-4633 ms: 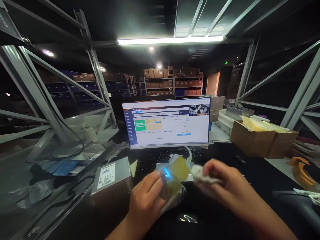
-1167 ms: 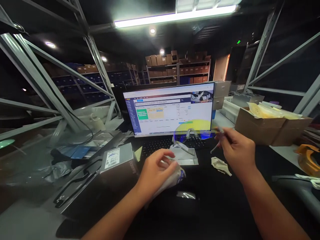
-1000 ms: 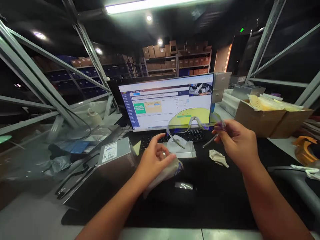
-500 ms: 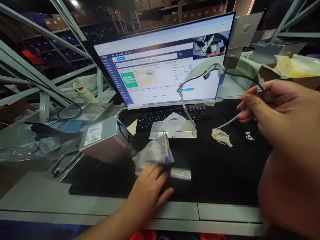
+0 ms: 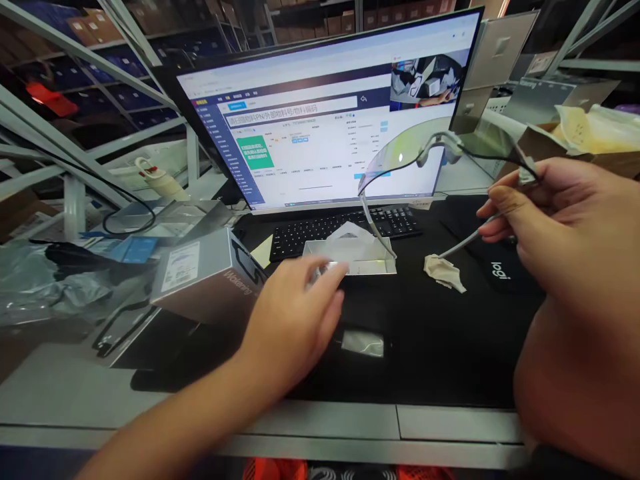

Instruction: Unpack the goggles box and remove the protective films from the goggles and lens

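Note:
My right hand point(image 5: 530, 200) pinches a pair of sports glasses point(image 5: 400, 150) by one side, holding them up before the monitor. The glasses have a wide tinted lens; one temple hangs toward an open white box point(image 5: 373, 267). Near that box is my left hand point(image 5: 300, 307), its fingers curled and slightly blurred. A small pale, shiny bit shows between thumb and finger; what it belongs to is hidden. Right of this hand lies a clear plastic packet point(image 5: 363, 343). A crumpled beige scrap point(image 5: 444, 272) is by the tip of the other temple.
A grey printed box point(image 5: 205, 273) stands at left, beside crumpled plastic bags point(image 5: 55, 287). The monitor point(image 5: 320, 147) rises behind a black keyboard point(image 5: 295, 239). A black mat point(image 5: 425, 353) covers the desk. A carton with yellow wrapping point(image 5: 595, 130) is at back right.
My left hand has lifted and turned, moving up toward the white box. The grey drawstring pouch under its fingers is out of sight. My right hand still holds the glasses, nearly unmoved.

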Demonstrator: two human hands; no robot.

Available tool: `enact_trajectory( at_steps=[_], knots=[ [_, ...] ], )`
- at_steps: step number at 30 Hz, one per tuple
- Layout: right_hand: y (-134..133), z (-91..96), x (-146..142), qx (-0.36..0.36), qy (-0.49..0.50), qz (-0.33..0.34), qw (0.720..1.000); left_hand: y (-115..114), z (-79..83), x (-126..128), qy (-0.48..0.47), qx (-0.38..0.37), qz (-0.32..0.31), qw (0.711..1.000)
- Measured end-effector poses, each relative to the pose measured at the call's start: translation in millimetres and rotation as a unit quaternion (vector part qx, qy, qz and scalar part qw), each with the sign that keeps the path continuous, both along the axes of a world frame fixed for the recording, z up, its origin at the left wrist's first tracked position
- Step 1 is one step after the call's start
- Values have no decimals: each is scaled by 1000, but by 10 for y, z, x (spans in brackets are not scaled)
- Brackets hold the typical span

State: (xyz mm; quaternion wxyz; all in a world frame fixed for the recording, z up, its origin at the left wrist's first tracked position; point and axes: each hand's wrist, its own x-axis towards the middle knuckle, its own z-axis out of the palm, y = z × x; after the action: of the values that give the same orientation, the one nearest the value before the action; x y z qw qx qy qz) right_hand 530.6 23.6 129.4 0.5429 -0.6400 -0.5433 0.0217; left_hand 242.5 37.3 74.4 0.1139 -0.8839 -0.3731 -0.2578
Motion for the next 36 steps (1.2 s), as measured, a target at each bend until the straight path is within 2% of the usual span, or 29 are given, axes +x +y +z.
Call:
enact_trajectory(
  at_steps=[2, 4, 6, 9, 13, 16, 19, 22, 24, 26, 29, 32, 36],
  knots=[
    [16, -22, 25, 11, 17, 7, 1000, 294, 70, 239, 34, -50, 62, 996],
    [17, -29, 55, 11, 28, 14, 999, 553, 27, 393, 42, -100, 94, 990],
    [9, -21, 87, 9, 39, 17, 999, 733, -81, 436, 23, -142, 80, 986],
    [7, -9, 134, 6, 56, 22, 998, 833, -234, 355, -18, -152, 53, 987],
    [50, -49, 187, -9, 73, 49, 996, 738, -281, 189, -98, -108, 36, 989],
    [97, -93, 184, -41, 42, 34, 998, 655, -273, 110, -165, -78, 14, 983],
    [140, -111, 143, -60, 5, 1, 998, 641, -329, 71, -100, -116, -13, 988],
    [182, -118, 121, -69, 1, -13, 998, 620, -452, 27, -24, -160, -26, 987],
    [211, -133, 139, -70, 9, -20, 997, 557, -541, -28, -32, -183, -44, 982],
    [240, -158, 178, -66, 17, -28, 997, 470, -618, -97, -67, -190, -93, 975],
    [275, -203, 239, -62, 12, -53, 997, 378, -693, -184, -118, -156, -139, 971],
    [293, -236, 257, -53, -22, -86, 995, 375, -746, -208, -156, -118, -112, 974],
    [294, -279, 224, -48, -30, -89, 994, 365, -853, -210, -183, -86, -55, 978]
  ],
)
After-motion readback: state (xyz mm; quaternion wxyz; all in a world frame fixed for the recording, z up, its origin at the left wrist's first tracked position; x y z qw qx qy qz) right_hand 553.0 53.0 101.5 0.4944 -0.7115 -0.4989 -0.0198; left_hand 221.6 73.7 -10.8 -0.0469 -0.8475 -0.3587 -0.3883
